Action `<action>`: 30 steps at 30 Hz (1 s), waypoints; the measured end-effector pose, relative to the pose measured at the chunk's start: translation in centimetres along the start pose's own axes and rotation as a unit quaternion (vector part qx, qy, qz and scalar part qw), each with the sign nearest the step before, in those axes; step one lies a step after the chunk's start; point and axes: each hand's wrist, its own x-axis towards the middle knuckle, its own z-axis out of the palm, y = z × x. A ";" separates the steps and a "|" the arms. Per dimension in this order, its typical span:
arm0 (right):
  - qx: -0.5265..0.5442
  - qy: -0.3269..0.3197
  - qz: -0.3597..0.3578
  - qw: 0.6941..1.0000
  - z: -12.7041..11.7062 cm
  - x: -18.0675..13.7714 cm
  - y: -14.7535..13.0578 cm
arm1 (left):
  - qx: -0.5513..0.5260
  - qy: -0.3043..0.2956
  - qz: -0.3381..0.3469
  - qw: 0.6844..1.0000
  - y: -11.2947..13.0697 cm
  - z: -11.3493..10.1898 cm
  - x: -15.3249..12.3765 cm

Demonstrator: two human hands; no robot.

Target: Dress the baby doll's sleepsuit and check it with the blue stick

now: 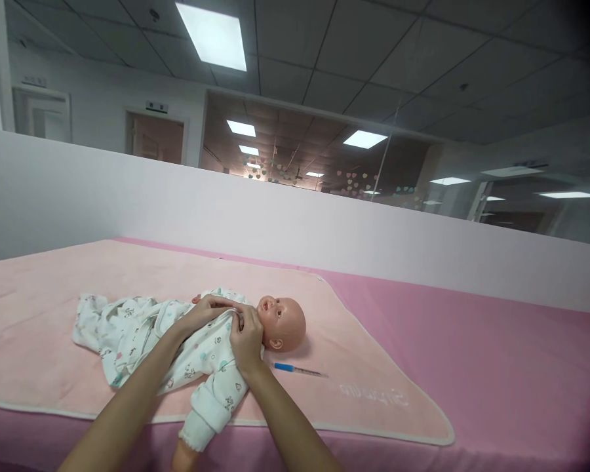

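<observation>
A baby doll (pixel 281 322) lies on its back on a pale pink blanket (pixel 54 308), head to the right. It wears a white printed romper (pixel 128 334). My left hand (pixel 207 312) rests on the doll's chest near the collar, fingers curled on the fabric. My right hand (pixel 246 337) pinches the romper's collar just below the doll's chin. One sleeved doll arm (pixel 211 403) hangs over the blanket's front edge.
A thin thermometer with a blue end (pixel 299 370) lies on the blanket right of my right hand. The blanket covers a darker pink mattress (pixel 496 367). A low white partition wall (pixel 324 229) runs behind, with glass-walled office rooms beyond.
</observation>
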 end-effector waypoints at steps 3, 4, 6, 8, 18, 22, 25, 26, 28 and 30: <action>0.002 -0.014 0.001 1.000 0.0 0.0 0.2 | -0.014 -0.001 -0.011 1.000 -0.2 -0.2 0.1; -0.001 -0.018 0.003 1.000 0.0 0.0 0.2 | -0.014 -0.001 -0.017 1.000 -0.2 -0.2 0.1; -0.013 -0.025 0.008 1.000 0.0 0.0 0.1 | -0.012 -0.004 -0.032 0.999 -0.2 -0.3 0.0; -0.034 -0.030 0.016 0.999 0.0 0.0 -0.1 | -0.010 -0.006 -0.038 0.999 0.0 -0.2 -0.1; -0.146 -0.050 0.030 0.988 0.0 -0.1 -0.3 | 0.015 -0.033 -0.003 0.999 -0.1 -0.3 -0.1; -0.139 -0.061 0.025 0.988 0.0 -0.1 -0.2 | 0.041 -0.034 -0.019 0.998 -0.3 -0.5 0.1; -0.113 -0.054 0.022 0.992 0.0 -0.1 -0.2 | 0.034 -0.036 -0.016 0.999 -0.3 -0.5 0.1; -0.103 -0.051 0.021 0.993 0.0 -0.1 -0.2 | 0.032 -0.037 -0.014 0.999 -0.3 -0.5 0.1; -0.087 -0.048 0.020 0.995 0.0 -0.2 -0.2 | 0.032 -0.037 -0.014 0.999 -0.2 -0.4 0.1; -0.075 -0.047 0.017 0.996 0.0 -0.2 -0.2 | 0.031 -0.033 -0.015 0.999 -0.2 -0.3 0.1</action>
